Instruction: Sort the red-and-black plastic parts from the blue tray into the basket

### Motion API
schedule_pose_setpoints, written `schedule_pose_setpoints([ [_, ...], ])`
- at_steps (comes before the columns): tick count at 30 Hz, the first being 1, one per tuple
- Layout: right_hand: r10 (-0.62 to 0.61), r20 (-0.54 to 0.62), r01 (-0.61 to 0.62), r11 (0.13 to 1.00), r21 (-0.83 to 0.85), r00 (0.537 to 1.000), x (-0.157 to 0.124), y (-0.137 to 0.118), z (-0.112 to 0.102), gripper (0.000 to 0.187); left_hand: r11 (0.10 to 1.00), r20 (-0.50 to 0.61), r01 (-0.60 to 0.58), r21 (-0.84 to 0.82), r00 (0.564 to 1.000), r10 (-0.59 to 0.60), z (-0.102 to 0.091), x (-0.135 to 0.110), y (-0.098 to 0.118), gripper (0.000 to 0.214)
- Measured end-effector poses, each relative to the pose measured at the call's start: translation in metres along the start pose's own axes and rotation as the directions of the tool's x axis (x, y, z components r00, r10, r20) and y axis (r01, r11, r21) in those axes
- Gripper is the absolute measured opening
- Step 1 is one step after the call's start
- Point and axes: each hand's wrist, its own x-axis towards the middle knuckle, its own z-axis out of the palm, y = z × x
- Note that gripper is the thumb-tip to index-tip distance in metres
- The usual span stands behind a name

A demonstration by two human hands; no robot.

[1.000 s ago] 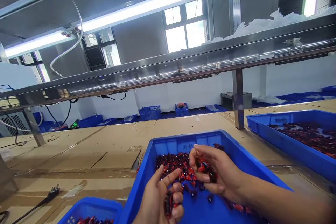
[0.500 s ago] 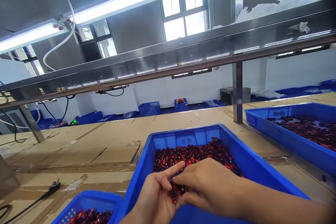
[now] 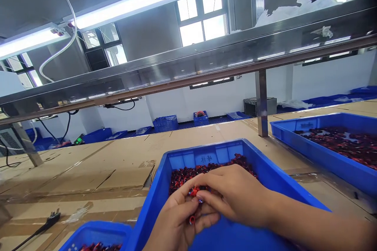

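Observation:
A blue plastic bin (image 3: 265, 174) in front of me holds a heap of small red and black parts (image 3: 188, 174). Both hands meet over the bin's near half. My left hand (image 3: 176, 225) is cupped with fingers curled round a few of the small red and black parts. My right hand (image 3: 235, 194) lies over it from the right, its fingertips pinched on a small red part (image 3: 193, 192) at the left thumb.
A second blue bin (image 3: 309, 147) of the same parts stands at the right, a third (image 3: 97, 235) at the lower left. Cardboard sheets (image 3: 103, 168) cover the bench. A black plug and cable (image 3: 47, 221) lie at the left. A steel shelf rail (image 3: 206, 66) and post (image 3: 261, 102) run overhead.
My right hand, lifted with a handful a second ago, has come down onto the left hand. Both hands have closed together on a small part. The view shifted slightly.

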Motion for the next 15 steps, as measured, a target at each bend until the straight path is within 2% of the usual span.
schedule_pose_setpoints([
  [2, 0.083, -0.026, -0.081, 0.994, 0.075, 0.996, 0.001, -0.003, -0.002, 0.021, 0.993, 0.037, -0.031, 0.117, 0.999, 0.027, -0.002, 0.000, -0.003, 0.045],
  [4, 0.147, -0.051, -0.135, 0.974, 0.181, 0.988, 0.001, -0.006, -0.005, 0.019, 0.948, 0.052, -0.080, 0.308, 0.996, 0.067, -0.003, -0.002, -0.007, 0.038],
  [6, 0.153, -0.101, -0.121, 0.956, 0.266, 0.983, 0.001, -0.008, -0.008, 0.020, 0.877, 0.042, -0.133, 0.462, 0.991, 0.128, -0.004, -0.005, -0.009, 0.037],
  [8, 0.085, -0.185, -0.031, 0.960, 0.277, 0.979, -0.001, -0.011, -0.010, 0.019, 0.840, 0.014, -0.173, 0.515, 0.981, 0.194, -0.003, -0.009, -0.009, 0.041],
  [12, -0.175, -0.342, 0.218, 0.972, 0.092, 0.923, -0.006, -0.019, -0.012, 0.021, 0.825, -0.059, -0.198, 0.529, 0.961, 0.269, -0.002, -0.013, -0.005, 0.049],
  [15, -0.236, -0.397, 0.253, 0.967, -0.010, 0.887, -0.008, -0.025, -0.012, 0.025, 0.852, -0.088, -0.204, 0.482, 0.956, 0.280, -0.002, -0.015, -0.004, 0.050],
])
